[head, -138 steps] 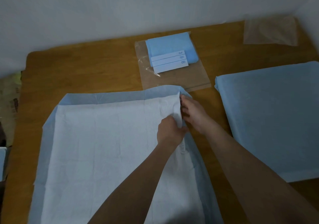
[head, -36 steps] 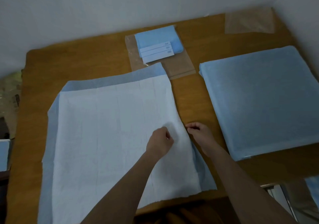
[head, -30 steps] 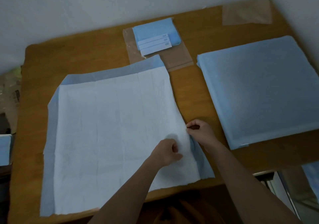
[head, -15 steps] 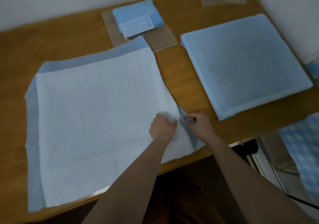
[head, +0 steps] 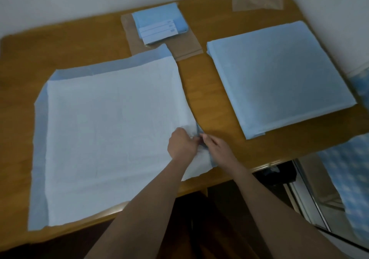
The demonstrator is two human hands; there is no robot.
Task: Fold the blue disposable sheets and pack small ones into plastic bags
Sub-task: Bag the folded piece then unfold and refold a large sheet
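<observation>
Step in hand: folding the large sheet, judged to be at its start, since the sheet lies spread out with no fold made across it.
Open sheet: a pale disposable sheet lies flat over the left and middle of the tabletop, with a darker blue border showing along its far and left edges; its near edge reaches the tabletop's near edge.
Left hand: it sits on the sheet's right margin near the near-right corner, fingers curled, the grip narrow and bunching the pale layer into small creases.
Right hand: just beside the left, almost touching it, fingertips pinching the darker blue edge strip of the same sheet.
Stack of sheets: a thick square stack of blue sheets on the right of the tabletop, well apart from the hands.
Packed small sheets: a small folded blue bundle with white labels at the far middle, lying on a clear plastic bag; the open sheet's far-right corner overlaps that bag.
Spare bag: another clear bag at the far right corner.
Next move calls for: probably a firm hold on both layers at this edge, then carrying it leftward across the sheet so the edges meet squarely; the thin material may crease or slip, so it needs even tension.
</observation>
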